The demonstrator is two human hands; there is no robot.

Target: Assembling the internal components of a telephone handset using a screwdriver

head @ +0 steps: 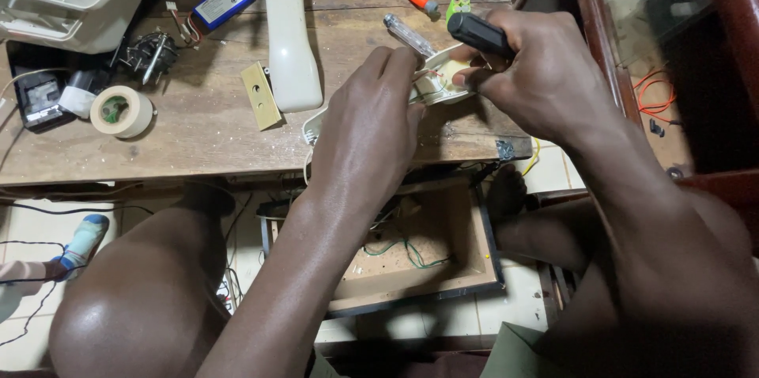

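Left hand (371, 129), just in front of the tabletop (198, 141) edge: bare, no ring, no glove, no watch at the wrist. Forearm bare, no sleeve in view down to the elbow.

Right hand (538, 81), over the tabletop's right corner: bare too, knuckles and fingers (474, 77) uncovered. Forearm and upper arm sleeveless.

Below the tabletop: both knees bare. A strip of olive-green cloth, shorts most likely, shows at the bottom edge. A bare foot shows under the tabletop's right corner.
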